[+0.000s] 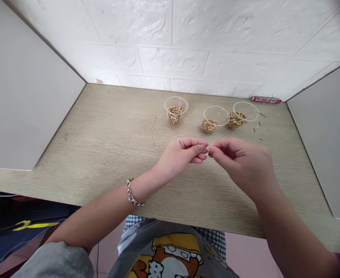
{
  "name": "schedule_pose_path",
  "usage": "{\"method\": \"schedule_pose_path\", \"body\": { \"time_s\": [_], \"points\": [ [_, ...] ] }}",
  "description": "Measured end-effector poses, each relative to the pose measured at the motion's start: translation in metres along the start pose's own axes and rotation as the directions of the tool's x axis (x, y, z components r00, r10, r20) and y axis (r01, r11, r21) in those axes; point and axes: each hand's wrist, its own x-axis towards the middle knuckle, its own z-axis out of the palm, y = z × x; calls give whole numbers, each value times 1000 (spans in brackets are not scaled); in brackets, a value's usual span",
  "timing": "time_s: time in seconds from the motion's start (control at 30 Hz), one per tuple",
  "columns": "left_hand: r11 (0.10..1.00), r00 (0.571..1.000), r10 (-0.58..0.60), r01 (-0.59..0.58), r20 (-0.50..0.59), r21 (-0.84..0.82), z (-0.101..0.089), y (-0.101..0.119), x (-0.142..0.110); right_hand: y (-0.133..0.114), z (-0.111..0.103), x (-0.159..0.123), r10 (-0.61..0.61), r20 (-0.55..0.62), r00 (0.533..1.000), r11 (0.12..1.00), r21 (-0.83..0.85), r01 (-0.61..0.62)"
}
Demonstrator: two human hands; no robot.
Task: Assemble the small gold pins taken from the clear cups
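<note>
My left hand (184,152) and my right hand (239,158) meet over the middle of the table, fingertips almost touching. Between them is a tiny gold-coloured metal piece (207,149), mostly hidden by the fingers. Both hands are closed in a pinch on it. Just beyond them stand three clear plastic cups holding small gold-coloured metal pins: a left cup (175,112), a middle cup (214,120) nearest my fingers, and a right cup (241,116).
White brick-patterned wall (170,63) closes off the back of the wooden table (106,143). Grey panels rise at left (27,88) and right (329,139). A red-and-silver tube (265,100) lies by the wall. Several small dark slivers are scattered right of the cups.
</note>
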Motion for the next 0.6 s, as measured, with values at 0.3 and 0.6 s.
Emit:
{"method": "schedule_pose_path", "body": {
  "time_s": [0.3,0.6],
  "points": [
    [999,1000,-24,24,-6,-35,-1,-4,3,1,4,0,-111,30,993,991,-69,113],
    [974,994,-94,103,54,-204,-1,1,-1,0,6,-2,25,-58,998,995,94,-19]
  ]
}}
